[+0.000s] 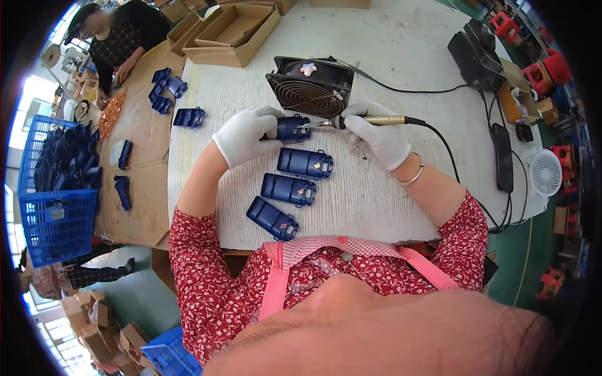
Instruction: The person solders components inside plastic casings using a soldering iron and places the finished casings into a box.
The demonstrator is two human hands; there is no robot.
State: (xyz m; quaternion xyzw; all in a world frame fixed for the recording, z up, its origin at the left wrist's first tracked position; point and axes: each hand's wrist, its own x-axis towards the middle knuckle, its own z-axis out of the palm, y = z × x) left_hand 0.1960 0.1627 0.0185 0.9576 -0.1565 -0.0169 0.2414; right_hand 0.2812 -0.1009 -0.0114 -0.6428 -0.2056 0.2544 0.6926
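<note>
White gloves cover both of my hands. My left hand (pixel 248 136) closes its fingers on the left end of a dark blue plastic housing (pixel 290 128), which lies on the white table. In my right hand (pixel 380 135) is a soldering iron (pixel 376 120) with a tan handle. Its tip reaches left over the housing's right part; whether it touches is too small to tell. Three more blue housings, a near one (pixel 305 163), another (pixel 288 189) and a slanted one (pixel 271 218), lie in a column toward me, copper-coloured pieces at their right ends.
Beyond my hands stands a black fan (pixel 310 86). The iron's cord (pixel 442 139) curves right past a black power box (pixel 502 156). At far right are a black soldering station (pixel 478 56) and a small white fan (pixel 545 172). A blue basket (pixel 59 229) of parts and a co-worker (pixel 122 37) are left.
</note>
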